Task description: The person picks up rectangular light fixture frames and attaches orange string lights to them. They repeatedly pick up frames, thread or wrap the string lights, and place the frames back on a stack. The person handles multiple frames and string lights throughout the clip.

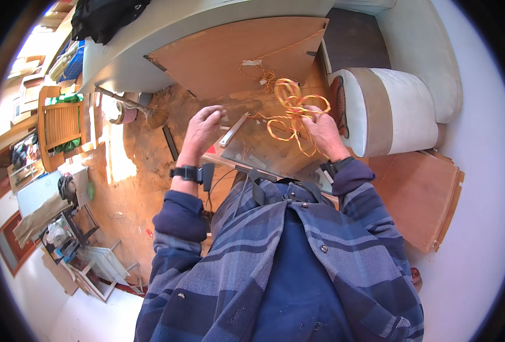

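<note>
My right hand is closed around a loosely looped bundle of yellow-and-red twisted electrical wire. Its loops fan out above and to the left of the fingers. One strand trails left toward a narrow white strip lying low in front of me. Left of that strip, my left hand is raised with its fingers curled and drawn together. Whatever may be between those fingertips is too small and blurred to make out. More of the same wire lies tangled beyond the bundle, by a large brown board.
A white-and-brown padded seat stands close on my right, with brown panels below it. A broom and a bucket are at the far left. Beyond them is a wooden chair. Debris is scattered on the floor.
</note>
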A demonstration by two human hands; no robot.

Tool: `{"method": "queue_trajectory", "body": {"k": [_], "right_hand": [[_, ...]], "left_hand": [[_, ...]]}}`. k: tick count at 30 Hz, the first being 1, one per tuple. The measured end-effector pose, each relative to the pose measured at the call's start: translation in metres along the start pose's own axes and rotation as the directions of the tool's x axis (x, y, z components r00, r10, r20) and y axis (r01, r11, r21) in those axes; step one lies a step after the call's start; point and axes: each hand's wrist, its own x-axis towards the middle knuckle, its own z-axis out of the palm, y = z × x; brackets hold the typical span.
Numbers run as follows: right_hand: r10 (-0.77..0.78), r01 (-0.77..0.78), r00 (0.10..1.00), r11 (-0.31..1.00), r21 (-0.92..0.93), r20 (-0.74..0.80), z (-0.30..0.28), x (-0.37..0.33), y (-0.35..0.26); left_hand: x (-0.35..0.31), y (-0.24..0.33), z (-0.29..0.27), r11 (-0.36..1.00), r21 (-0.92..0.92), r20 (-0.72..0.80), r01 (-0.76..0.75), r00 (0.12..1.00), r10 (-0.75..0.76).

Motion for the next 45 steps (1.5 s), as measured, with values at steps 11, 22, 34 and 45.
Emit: {"method": "queue_trajectory", "body": {"k": [11, 22, 34, 45], "right_hand": [[0.125, -0.087, 0.973, 0.978, -0.192, 0.195, -0.008, -0.040, 0.079], [0.106, -0.213, 0.959, 0.884, 0.416, 0.264, -0.004, -0.002, 0.000], [0.047, -0.234, 0.931, 0.837, 0.494, 0.362, 0.017, -0.008, -0.025], [-0.021, -0.283, 0.937, 0.540, 0.793, 0.349, 0.021, -0.029, -0.073]], "left_hand": [[-0.066, -0.099, -0.017, 0.978, 0.128, -0.300, 0.162, 0.947, -0.118], [-0.041, -0.088, -0.005, 0.982, 0.011, -0.229, 0.189, 0.957, -0.181], [0.002, -0.034, -0.016, 0.702, 0.712, -0.013, -0.035, 0.998, 0.062], [0.039, -0.013, 0.076, 0.994, 0.097, 0.567, 0.050, 0.818, -0.096]]}}
